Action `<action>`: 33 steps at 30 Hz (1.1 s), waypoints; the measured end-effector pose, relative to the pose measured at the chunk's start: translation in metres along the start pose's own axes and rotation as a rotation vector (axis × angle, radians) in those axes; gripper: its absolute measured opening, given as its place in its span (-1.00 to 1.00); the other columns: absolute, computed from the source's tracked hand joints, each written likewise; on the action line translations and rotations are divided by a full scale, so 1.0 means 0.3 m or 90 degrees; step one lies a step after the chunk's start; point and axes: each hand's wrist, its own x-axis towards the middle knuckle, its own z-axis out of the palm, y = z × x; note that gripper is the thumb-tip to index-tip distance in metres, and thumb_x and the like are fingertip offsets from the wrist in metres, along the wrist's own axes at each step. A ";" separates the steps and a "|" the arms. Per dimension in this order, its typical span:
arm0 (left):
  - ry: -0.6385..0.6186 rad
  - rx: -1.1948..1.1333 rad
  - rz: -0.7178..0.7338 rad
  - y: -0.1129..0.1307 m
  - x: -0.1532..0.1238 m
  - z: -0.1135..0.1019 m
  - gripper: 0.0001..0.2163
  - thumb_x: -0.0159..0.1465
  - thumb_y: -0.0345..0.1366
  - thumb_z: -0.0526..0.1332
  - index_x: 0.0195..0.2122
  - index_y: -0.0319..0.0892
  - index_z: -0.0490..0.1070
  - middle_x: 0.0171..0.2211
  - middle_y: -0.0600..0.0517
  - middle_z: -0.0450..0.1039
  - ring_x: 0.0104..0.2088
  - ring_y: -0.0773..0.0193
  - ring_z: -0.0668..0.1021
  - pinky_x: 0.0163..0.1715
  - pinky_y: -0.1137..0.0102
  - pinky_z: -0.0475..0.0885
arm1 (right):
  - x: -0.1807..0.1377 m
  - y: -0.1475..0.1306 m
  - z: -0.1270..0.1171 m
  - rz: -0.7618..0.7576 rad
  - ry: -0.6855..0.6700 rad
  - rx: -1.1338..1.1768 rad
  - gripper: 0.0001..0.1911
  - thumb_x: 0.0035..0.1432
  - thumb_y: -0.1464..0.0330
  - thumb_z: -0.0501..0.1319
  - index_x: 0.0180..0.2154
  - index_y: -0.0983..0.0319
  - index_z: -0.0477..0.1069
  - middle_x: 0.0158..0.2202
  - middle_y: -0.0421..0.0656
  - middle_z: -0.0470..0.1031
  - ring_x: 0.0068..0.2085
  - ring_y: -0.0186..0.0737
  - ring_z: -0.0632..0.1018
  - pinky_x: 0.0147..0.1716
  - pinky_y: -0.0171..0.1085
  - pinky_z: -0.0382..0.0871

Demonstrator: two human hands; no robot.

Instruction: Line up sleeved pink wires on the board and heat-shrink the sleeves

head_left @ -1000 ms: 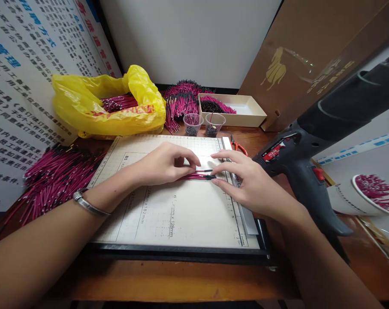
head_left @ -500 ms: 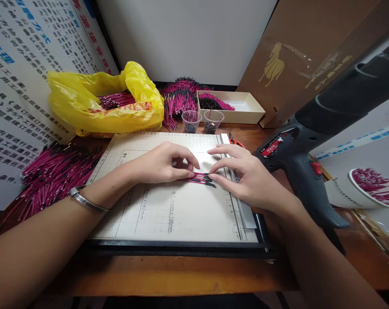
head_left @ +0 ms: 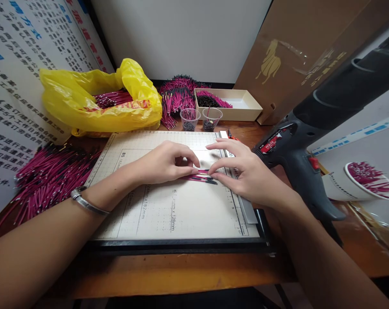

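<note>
Several thin magenta wires with black ends lie side by side over the middle of the cream paper cutter board. My left hand pinches the wires' left part between thumb and forefinger. Across from it, my right hand closes thumb and forefinger on the black end of one wire, its other fingers lifted and apart. Two or so black ends show free just below the right fingertips. The fingers partly hide the wires, so exactly which ones each hand grips is unclear.
A grey heat gun stands close on the right, beside a white paper cup of wires. Behind the board are a yellow bag, two clear cups and a shallow box. A wire heap lies left.
Both hands stay nearly in place, still at the wires. The wires and fingertips have shifted slightly against each other, and the whole view has moved a little.
</note>
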 end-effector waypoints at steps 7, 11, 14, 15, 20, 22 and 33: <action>-0.012 0.008 0.005 -0.002 -0.002 -0.005 -0.83 0.34 -0.29 0.29 -0.18 -0.22 0.67 -0.31 0.01 0.68 -0.35 0.31 0.61 -0.29 0.45 0.44 | -0.002 0.005 0.022 -0.038 0.027 -0.016 -0.84 0.34 0.36 0.28 -0.24 0.16 0.67 0.19 0.02 0.56 0.30 0.12 0.49 0.33 0.25 0.33; -0.022 0.000 0.023 0.005 -0.003 -0.009 -0.83 0.34 -0.28 0.32 -0.15 -0.21 0.68 -0.26 0.01 0.69 -0.30 0.31 0.62 -0.25 0.47 0.44 | -0.003 0.008 0.035 -0.059 0.035 -0.014 -0.84 0.35 0.36 0.28 -0.24 0.19 0.66 0.19 0.04 0.56 0.33 0.20 0.46 0.31 0.32 0.33; -0.027 0.003 0.025 0.008 -0.004 -0.009 -0.83 0.33 -0.25 0.35 -0.15 -0.20 0.68 -0.27 0.02 0.68 -0.31 0.33 0.61 -0.27 0.48 0.43 | -0.003 0.006 0.040 -0.055 0.019 -0.011 -0.85 0.35 0.37 0.28 -0.22 0.19 0.66 0.22 0.04 0.54 0.37 0.25 0.42 0.34 0.36 0.28; -0.027 0.005 0.026 0.008 -0.003 -0.009 -0.82 0.33 -0.24 0.35 -0.15 -0.21 0.68 -0.28 0.02 0.68 -0.32 0.33 0.60 -0.28 0.48 0.43 | -0.002 0.005 0.041 -0.050 0.014 -0.010 -0.86 0.34 0.37 0.29 -0.22 0.19 0.65 0.24 0.03 0.53 0.38 0.25 0.40 0.35 0.36 0.27; -0.029 0.010 0.025 0.005 -0.002 -0.008 -0.82 0.38 -0.27 0.27 -0.17 -0.19 0.67 -0.31 0.04 0.67 -0.35 0.34 0.58 -0.27 0.46 0.41 | -0.001 -0.006 0.042 -0.004 -0.002 -0.013 -0.86 0.36 0.36 0.28 -0.25 0.19 0.61 0.24 -0.01 0.53 0.43 0.25 0.36 0.37 0.40 0.22; -0.019 0.018 0.027 0.005 -0.001 -0.006 -0.80 0.41 -0.28 0.23 -0.17 -0.19 0.66 -0.31 0.04 0.66 -0.36 0.34 0.58 -0.27 0.45 0.41 | -0.002 -0.007 0.038 0.005 -0.001 -0.021 -0.84 0.38 0.35 0.26 -0.27 0.18 0.60 0.23 -0.02 0.54 0.44 0.27 0.35 0.37 0.44 0.19; 0.051 0.053 0.054 0.000 0.002 0.001 -0.76 0.42 -0.23 0.20 -0.29 -0.19 0.63 -0.35 0.02 0.63 -0.34 0.30 0.57 -0.24 0.41 0.39 | -0.006 0.002 0.029 0.011 0.014 -0.012 -0.90 0.33 0.36 0.33 -0.27 0.17 0.62 0.25 -0.04 0.52 0.48 0.29 0.28 0.38 0.42 0.19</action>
